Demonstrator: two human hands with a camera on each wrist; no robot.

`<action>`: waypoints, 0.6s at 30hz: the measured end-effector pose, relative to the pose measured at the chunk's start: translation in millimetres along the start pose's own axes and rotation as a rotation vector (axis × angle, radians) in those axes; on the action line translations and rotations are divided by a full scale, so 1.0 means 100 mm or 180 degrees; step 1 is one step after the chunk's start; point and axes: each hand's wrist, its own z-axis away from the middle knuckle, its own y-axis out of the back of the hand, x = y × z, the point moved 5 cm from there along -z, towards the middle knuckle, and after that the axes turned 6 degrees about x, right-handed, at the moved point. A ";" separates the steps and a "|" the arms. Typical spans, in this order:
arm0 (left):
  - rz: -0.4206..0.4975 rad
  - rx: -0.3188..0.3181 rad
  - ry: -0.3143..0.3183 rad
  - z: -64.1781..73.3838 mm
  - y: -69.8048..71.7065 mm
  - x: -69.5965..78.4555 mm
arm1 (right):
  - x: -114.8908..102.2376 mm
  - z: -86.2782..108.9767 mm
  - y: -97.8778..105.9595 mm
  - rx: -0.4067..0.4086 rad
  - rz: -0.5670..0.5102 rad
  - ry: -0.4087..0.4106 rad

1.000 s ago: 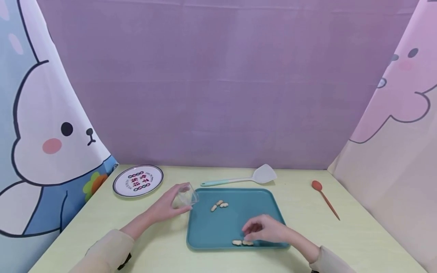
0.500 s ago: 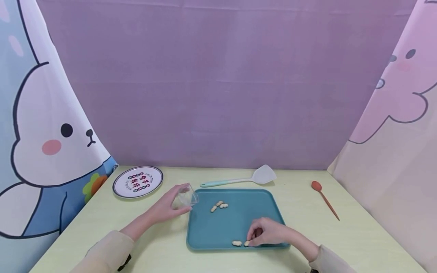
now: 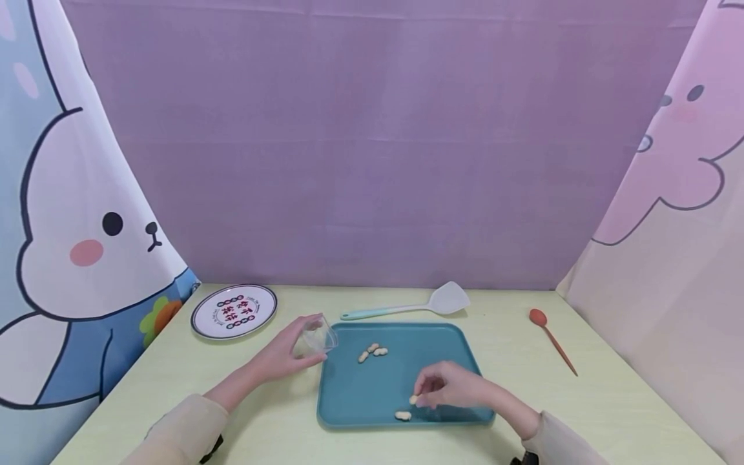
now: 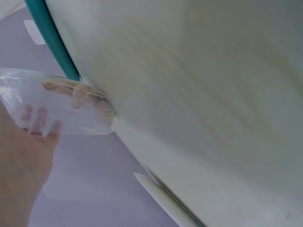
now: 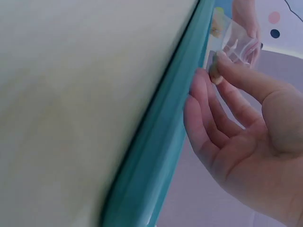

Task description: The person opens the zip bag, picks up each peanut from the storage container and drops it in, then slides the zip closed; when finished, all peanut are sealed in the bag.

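Note:
My left hand (image 3: pixel 281 352) holds a clear plastic bag (image 3: pixel 321 334) at the left edge of the teal tray (image 3: pixel 360 391), its mouth facing right. Several peanuts (image 4: pixel 59 86) show through the bag in the left wrist view, gathered at its bottom. Over the front of the tray, my right hand (image 3: pixel 456 385) pinches a peanut (image 3: pixel 413 400) between thumb and finger; the right wrist view shows this peanut (image 5: pixel 215 75) at the fingertips. One peanut (image 3: pixel 403 415) lies by the tray's front rim. Three more peanuts (image 3: pixel 372 351) lie clustered toward its back left.
A white plate (image 3: pixel 256 300) with red characters is at the back left. Behind the tray lies a spatula (image 3: pixel 449 298) with a pale green handle. A red-brown spoon (image 3: pixel 539 317) rests to the right. A purple cloth (image 3: pixel 372 161) hangs behind the table.
My right hand came down on the right-hand peanut at the tray's front rim, gripped it and has lifted it slightly left and up. My left hand with the bag has stayed in place.

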 end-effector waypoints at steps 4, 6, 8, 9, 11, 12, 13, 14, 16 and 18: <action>-0.0011 -0.0002 0.0009 0.00 0.00 0.00 | -0.05 -0.11 0.05 0.0356 0.0213 -0.0055; -0.0006 -0.0008 0.0017 0.00 0.01 0.01 | -0.07 -0.17 0.08 0.0532 0.0282 -0.0126; -0.0007 -0.0020 0.0027 0.00 0.01 0.01 | -0.10 -0.24 0.09 0.0674 0.0302 -0.0185; -0.0007 -0.0027 0.0035 0.00 0.01 0.01 | -0.12 -0.28 0.10 0.0731 0.0306 -0.0199; 0.0016 -0.0034 0.0058 0.00 0.01 0.01 | -0.17 -0.35 0.10 0.0832 0.0304 -0.0193; 0.0018 -0.0035 0.0069 0.00 0.01 0.01 | -0.20 -0.40 0.10 0.0874 0.0300 -0.0180; 0.0025 -0.0034 0.0077 0.00 0.01 0.01 | -0.23 -0.44 0.09 0.0913 0.0295 -0.0160; 0.0026 -0.0033 0.0085 0.01 0.01 0.00 | -0.26 -0.48 0.08 0.0955 0.0297 -0.0134; 0.0036 -0.0026 0.0086 0.01 0.01 0.00 | -0.31 -0.58 0.06 0.1017 0.0263 -0.0094; 0.0024 -0.0023 0.0077 0.01 0.01 -0.01 | -0.36 -0.67 0.04 0.1067 0.0242 -0.0039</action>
